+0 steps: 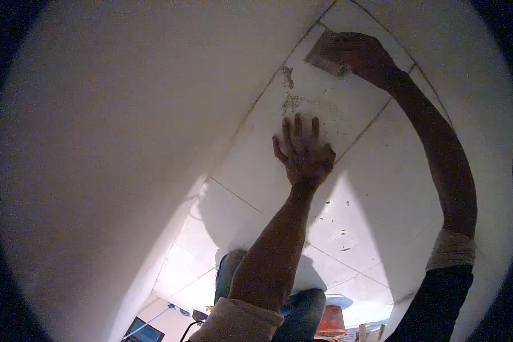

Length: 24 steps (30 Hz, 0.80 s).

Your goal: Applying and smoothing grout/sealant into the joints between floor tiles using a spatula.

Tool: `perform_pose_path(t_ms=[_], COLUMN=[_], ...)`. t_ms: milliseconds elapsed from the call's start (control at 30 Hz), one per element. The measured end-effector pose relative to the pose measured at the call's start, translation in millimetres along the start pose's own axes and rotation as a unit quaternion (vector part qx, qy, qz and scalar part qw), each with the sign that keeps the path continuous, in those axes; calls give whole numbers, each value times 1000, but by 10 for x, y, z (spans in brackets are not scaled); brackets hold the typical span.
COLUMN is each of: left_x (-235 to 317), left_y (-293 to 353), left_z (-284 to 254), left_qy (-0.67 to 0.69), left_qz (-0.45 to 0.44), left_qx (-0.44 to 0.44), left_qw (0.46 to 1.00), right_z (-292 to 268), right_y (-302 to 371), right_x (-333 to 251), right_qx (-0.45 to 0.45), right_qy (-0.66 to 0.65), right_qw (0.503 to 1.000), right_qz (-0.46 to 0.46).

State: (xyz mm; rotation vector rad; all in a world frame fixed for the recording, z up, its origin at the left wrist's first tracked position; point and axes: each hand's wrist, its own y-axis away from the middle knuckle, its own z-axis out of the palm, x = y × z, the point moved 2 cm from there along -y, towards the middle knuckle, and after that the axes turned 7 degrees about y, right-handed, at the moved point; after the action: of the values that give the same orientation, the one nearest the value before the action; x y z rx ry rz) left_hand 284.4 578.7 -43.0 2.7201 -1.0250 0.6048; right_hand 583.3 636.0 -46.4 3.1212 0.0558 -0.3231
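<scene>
My left hand [304, 151] lies flat on a pale floor tile [347, 117], its fingers spread and nothing in it. Farther off and to the right, my right hand [362, 56] is closed on a flat, greyish rectangular piece [323, 56], held against the tile near the far corner. The fingers and the dim light hide part of the piece, so its exact kind is unclear. Dark grey-brown residue [292, 104] is smeared and crumbled on the tile between my two hands.
Pale walls rise at left [125, 114] and right [490, 142], narrowing toward the far end. Small dark crumbs [343, 232] dot the lit tiles. Near my jeans-clad knees [305, 313] stand an orange bucket [332, 320] and, at lower left, a dark screen [145, 332].
</scene>
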Motion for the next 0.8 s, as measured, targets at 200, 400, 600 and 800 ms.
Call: perform_pose_path(t_ms=[200,400,600,800], left_x=[12,29,19,1], left_y=[-12,-19,-28,-16], left_z=[23,17,5,17], left_qy=[-32,-26,30,1], left_qz=[-10,-8,-3,0], left_qx=[-34,-28,19,5], left_qw=[999,999,999,1000], right_z=[35,40,24,-14], right_y=[-56,-60,-49,-62], right_x=[5,-12,-13,-53], right_qx=[34,42,-7,66], right_qy=[80,-9,3,15], right_qw=[996,999,1000,998], right_qz=[-34,14,30,-19])
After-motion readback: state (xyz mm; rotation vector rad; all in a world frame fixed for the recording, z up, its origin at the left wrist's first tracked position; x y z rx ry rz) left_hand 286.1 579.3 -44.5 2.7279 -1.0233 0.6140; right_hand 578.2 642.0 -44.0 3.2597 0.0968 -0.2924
